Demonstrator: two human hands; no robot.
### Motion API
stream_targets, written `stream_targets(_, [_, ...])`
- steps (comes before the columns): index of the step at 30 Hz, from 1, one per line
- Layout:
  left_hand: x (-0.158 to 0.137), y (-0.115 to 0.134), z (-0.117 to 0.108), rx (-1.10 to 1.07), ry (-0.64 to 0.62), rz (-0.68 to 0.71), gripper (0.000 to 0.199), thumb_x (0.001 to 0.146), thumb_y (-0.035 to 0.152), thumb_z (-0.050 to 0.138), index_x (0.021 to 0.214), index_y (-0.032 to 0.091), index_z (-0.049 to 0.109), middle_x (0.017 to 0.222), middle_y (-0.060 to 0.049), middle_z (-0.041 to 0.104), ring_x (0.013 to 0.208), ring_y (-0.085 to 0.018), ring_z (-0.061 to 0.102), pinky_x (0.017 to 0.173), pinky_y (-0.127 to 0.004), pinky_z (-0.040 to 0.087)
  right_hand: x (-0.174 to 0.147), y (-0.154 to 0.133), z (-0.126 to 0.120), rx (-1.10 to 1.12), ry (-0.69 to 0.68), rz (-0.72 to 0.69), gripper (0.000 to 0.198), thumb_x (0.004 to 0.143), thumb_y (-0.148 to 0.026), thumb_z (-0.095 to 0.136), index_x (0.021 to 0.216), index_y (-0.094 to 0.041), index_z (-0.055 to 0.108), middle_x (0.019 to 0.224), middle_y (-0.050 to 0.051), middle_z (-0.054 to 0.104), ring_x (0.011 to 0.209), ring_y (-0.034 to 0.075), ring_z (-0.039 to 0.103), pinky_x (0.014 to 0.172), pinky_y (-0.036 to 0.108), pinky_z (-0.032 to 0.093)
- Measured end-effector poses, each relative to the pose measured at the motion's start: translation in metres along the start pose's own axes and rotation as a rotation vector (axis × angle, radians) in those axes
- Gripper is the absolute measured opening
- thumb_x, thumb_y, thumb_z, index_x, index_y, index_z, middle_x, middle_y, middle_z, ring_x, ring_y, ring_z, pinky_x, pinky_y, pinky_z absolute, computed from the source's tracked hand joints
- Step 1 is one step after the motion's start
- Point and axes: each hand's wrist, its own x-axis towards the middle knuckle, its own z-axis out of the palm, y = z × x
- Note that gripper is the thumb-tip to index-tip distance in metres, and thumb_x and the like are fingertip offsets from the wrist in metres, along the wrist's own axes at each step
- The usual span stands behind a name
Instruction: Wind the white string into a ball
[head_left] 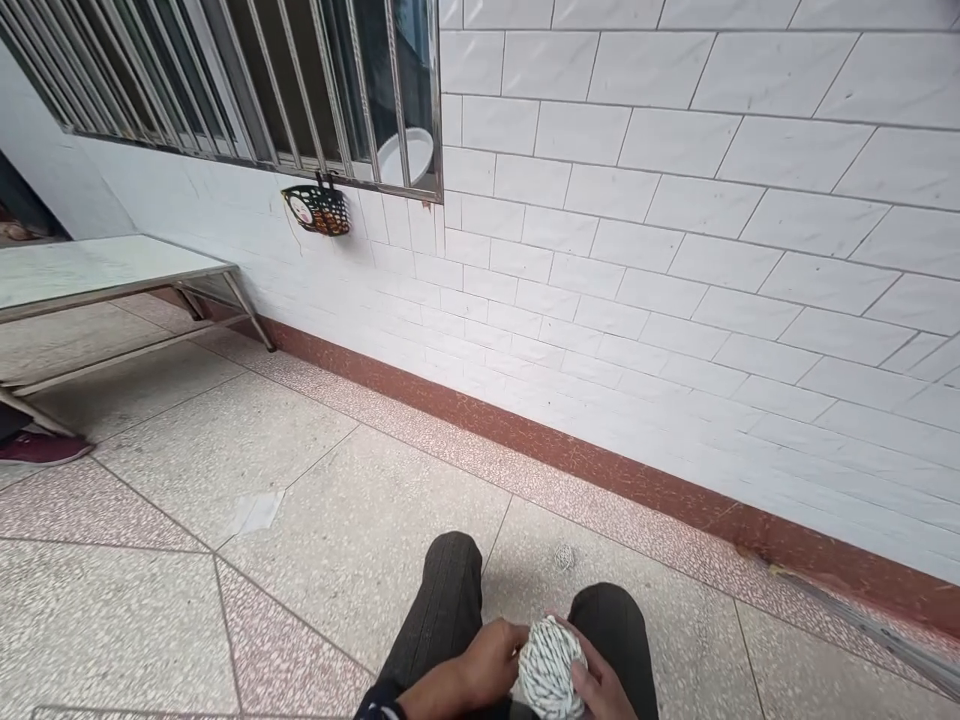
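A ball of cord [551,668], wound from white strands with grey-green flecks, is held between my knees at the bottom of the view. My left hand [491,662] is closed against its left side, with the fingertips partly hidden behind the cord. From the right, my right hand [598,682] wraps the ball, its thumb or a finger lying over the front. Below, on the floor between the knees, lies a small tangle of thin pale string [564,556].
A tiled white wall [600,260] runs across in front. A bench [112,268] stands at left, with another person's dark red shoe [45,448] near it. A small basket [319,208] hangs from the barred window. White paper [257,511] lies on the floor; long thin rods [862,625] lie at lower right.
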Motion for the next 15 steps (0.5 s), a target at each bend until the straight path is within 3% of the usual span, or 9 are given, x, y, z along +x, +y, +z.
stream_targets(3, [0.0,-0.005,-0.003,0.061,-0.003,-0.011,0.025,0.092,0.032,0.049,0.085,0.017,0.069,0.082,-0.002,0.071,0.081,-0.019,0.062,0.075,-0.024,0.046,-0.004,-0.002,-0.001,0.009,0.033,0.05,0.072,0.049,-0.061,0.088,0.107,-0.02,0.073,0.099,0.012,0.074,0.096,0.033,0.069,0.089,0.044,0.051])
stream_targets(6, [0.002,-0.009,-0.008,0.137,0.01,-0.005,0.024,0.092,0.027,0.048,0.086,0.018,0.069,0.084,-0.002,0.071,0.08,-0.017,0.062,0.075,-0.023,0.045,-0.006,-0.008,-0.001,-0.068,0.033,0.009,0.065,0.048,-0.054,0.09,0.101,-0.02,0.072,0.094,0.009,0.074,0.09,0.031,0.069,0.085,0.041,0.051])
stream_targets(10, [0.004,-0.008,-0.01,0.163,0.025,0.042,0.023,0.091,0.025,0.047,0.09,0.02,0.069,0.086,-0.001,0.071,0.081,-0.016,0.063,0.074,-0.02,0.042,-0.008,-0.017,0.001,-0.174,-0.015,-0.079,0.057,0.049,-0.043,0.087,0.097,-0.02,0.068,0.085,0.007,0.072,0.083,0.029,0.065,0.079,0.038,0.048])
stream_targets(15, [0.004,-0.006,-0.011,0.186,0.018,0.086,0.025,0.094,0.028,0.047,0.087,0.02,0.07,0.082,-0.002,0.071,0.079,-0.016,0.063,0.073,-0.021,0.042,-0.012,-0.029,0.006,-0.249,-0.002,-0.072,0.046,0.052,-0.027,0.073,0.097,-0.022,0.066,0.079,0.002,0.069,0.08,0.027,0.061,0.075,0.034,0.046])
